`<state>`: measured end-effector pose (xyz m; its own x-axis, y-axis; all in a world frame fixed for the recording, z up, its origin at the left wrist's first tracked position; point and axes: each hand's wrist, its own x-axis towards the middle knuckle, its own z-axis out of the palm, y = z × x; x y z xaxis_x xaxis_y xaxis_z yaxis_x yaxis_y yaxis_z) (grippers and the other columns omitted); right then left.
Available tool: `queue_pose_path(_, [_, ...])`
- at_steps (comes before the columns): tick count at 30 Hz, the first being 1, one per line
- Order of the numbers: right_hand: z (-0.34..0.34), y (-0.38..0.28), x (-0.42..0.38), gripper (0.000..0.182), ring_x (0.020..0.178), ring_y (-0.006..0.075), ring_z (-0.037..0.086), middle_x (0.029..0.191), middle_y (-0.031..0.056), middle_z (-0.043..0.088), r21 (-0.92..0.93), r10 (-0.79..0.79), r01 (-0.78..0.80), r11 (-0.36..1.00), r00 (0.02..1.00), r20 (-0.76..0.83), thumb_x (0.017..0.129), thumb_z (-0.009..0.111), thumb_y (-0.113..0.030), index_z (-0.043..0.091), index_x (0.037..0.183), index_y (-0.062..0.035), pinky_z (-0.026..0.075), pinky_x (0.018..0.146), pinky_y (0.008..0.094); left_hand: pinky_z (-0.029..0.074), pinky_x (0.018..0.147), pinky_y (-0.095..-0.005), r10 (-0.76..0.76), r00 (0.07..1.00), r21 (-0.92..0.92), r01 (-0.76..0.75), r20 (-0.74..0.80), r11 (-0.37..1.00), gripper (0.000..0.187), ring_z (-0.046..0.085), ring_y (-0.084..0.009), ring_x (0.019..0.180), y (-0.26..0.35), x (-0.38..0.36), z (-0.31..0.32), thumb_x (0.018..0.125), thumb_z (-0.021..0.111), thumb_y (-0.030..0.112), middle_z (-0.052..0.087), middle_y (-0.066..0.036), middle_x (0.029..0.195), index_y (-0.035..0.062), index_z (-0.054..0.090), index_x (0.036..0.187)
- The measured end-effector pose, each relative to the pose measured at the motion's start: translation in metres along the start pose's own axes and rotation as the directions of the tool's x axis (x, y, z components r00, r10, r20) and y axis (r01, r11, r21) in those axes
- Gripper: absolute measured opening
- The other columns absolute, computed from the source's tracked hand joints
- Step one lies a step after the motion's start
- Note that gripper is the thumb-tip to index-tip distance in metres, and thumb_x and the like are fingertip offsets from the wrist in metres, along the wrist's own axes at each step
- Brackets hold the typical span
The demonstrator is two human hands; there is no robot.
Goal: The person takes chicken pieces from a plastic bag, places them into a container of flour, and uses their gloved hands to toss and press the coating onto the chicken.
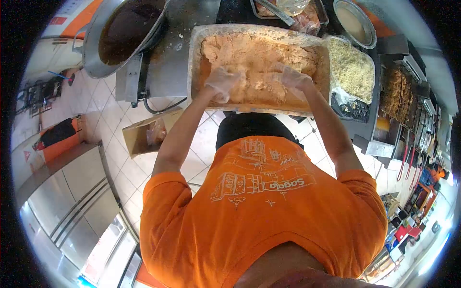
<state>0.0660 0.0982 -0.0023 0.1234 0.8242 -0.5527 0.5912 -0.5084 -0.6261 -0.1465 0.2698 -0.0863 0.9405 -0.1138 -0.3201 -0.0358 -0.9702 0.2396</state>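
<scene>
A large rectangular tub (pixel 194 65) in front of me is filled with orange-tinted, lumpy flour-like coating (pixel 259 53). My left hand (pixel 223 82), in a clear plastic glove, reaches into the left part of the tub. Its fingers stretch inward and touch the powder. On the other side my right hand (pixel 295 80), gloved the same way, rests in the coating with its fingers apart and pointing inward. Powder dusts both gloves and hides some of the fingertips. No separate item shows in either hand; anything under the powder is hidden.
A big metal pot (pixel 91 53) of dark liquid stands at the left. Pale yellow crumbs (pixel 353 69) lie right of the tub. Behind are a tray of bagged meat (pixel 307 21) and a bowl of pale liquid (pixel 353 21). Fryers (pixel 398 91) line the right; a cardboard box (pixel 139 137) sits below.
</scene>
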Motion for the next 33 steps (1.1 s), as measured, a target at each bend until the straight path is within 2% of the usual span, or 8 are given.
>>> queue_pose_path(6, [0.058, 0.017, 0.089, 0.033, 0.1, 0.0276, 0.059, 0.11, 0.0124, 0.062, -0.685, 0.109, -0.154, 0.712, 0.988, -0.108, 0.086, 0.053, -0.026, 0.06, 0.109, -0.0036, 0.046, 0.087, 0.0365, 0.04, 0.095, -0.0403, -0.785, 0.593, -0.431, 0.765, 0.18, 0.479, 0.079, 0.054, -0.0311, 0.11, 0.01, 0.052, 0.032, 0.083, 0.031, 0.069, 0.06, -0.025, 0.109, 0.0041, 0.057, 0.118])
queue_pose_path(10, [0.051, 0.002, 0.108, 0.035, 0.102, 0.0253, 0.059, 0.111, 0.0146, 0.061, -0.729, 0.092, 0.09, 0.679, 0.974, 0.206, 0.083, 0.055, -0.031, 0.063, 0.104, -0.0037, 0.045, 0.089, 0.0393, 0.039, 0.095, -0.0414, -0.62, 0.729, -0.684, 0.611, 0.29, 0.398, 0.084, 0.05, -0.0325, 0.116, 0.028, 0.059, -0.01, 0.083, 0.023, 0.072, 0.056, -0.026, 0.117, 0.0049, 0.056, 0.121])
queue_pose_path(13, [0.044, 0.043, 0.11, 0.032, 0.105, 0.0245, 0.057, 0.115, 0.015, 0.059, 0.173, 0.393, -0.389, 0.905, 0.919, 0.011, 0.082, 0.054, -0.024, 0.062, 0.107, -0.0043, 0.045, 0.089, 0.036, 0.039, 0.096, -0.0398, -0.551, 0.789, -0.681, 0.562, 0.272, 0.469, 0.082, 0.051, -0.0323, 0.115, 0.029, 0.07, 0.0, 0.083, 0.022, 0.073, 0.056, -0.022, 0.119, 0.008, 0.057, 0.12])
queue_pose_path(21, [0.0, 0.1, 0.037, 0.031, 0.094, 0.0234, 0.058, 0.101, 0.0086, 0.063, -0.531, -0.691, 0.541, 0.652, 0.713, -0.122, 0.089, 0.047, -0.028, 0.061, 0.108, -0.0076, 0.044, 0.086, 0.0364, 0.048, 0.077, -0.0363, -0.22, 0.97, -0.296, 0.24, 0.1, 0.925, 0.042, 0.063, -0.027, 0.084, 0.058, 0.08, -0.021, 0.082, 0.054, 0.045, 0.066, -0.017, 0.091, 0.0088, 0.067, 0.099])
queue_pose_path(23, [0.012, 0.11, 0.026, 0.035, 0.109, 0.0227, 0.054, 0.118, 0.0071, 0.059, -0.719, -0.033, 0.094, 0.689, 0.995, 0.097, 0.09, 0.045, -0.025, 0.055, 0.121, -0.0112, 0.038, 0.097, 0.0356, 0.049, 0.075, -0.036, -0.172, 0.969, -0.17, 0.202, 0.175, 0.964, 0.04, 0.063, -0.027, 0.083, 0.07, 0.103, -0.015, 0.081, 0.055, 0.043, 0.066, -0.015, 0.088, 0.0083, 0.068, 0.096])
queue_pose_path(26, [0.067, 0.118, 0.006, 0.035, 0.106, 0.0231, 0.055, 0.114, 0.0065, 0.06, -0.452, -0.67, 0.515, 0.728, 0.673, -0.313, 0.09, 0.044, -0.023, 0.053, 0.123, -0.0126, 0.04, 0.095, 0.0351, 0.051, 0.069, -0.0384, -0.136, 0.94, -0.146, 0.188, 0.312, 0.971, 0.037, 0.064, -0.0282, 0.08, 0.093, 0.122, -0.005, 0.08, 0.06, 0.04, 0.067, -0.013, 0.087, 0.0071, 0.069, 0.095])
queue_pose_path(31, [0.033, 0.05, 0.03, 0.034, 0.086, 0.0218, 0.061, 0.1, 0.0075, 0.065, -0.16, 0.108, -0.082, 0.984, 0.981, 0.163, 0.087, 0.051, -0.022, 0.056, 0.119, -0.0108, 0.049, 0.076, 0.0306, 0.049, 0.07, -0.04, -0.151, 0.974, -0.855, 0.221, 0.168, 0.469, 0.043, 0.061, -0.0263, 0.081, 0.08, 0.106, 0.013, 0.08, 0.061, 0.038, 0.065, -0.016, 0.098, 0.0045, 0.063, 0.108])
queue_pose_path(33, [0.039, 0.06, 0.042, 0.036, 0.087, 0.0219, 0.057, 0.096, 0.013, 0.062, -0.196, -0.1, 0.102, 0.975, 0.995, 0.017, 0.086, 0.053, -0.029, 0.055, 0.109, -0.002, 0.048, 0.076, 0.0348, 0.049, 0.071, -0.0385, -0.195, 0.951, -0.832, 0.306, 0.241, 0.462, 0.044, 0.061, -0.0255, 0.083, 0.067, 0.116, 0.037, 0.08, 0.062, 0.037, 0.065, -0.016, 0.099, 0.0041, 0.062, 0.109])
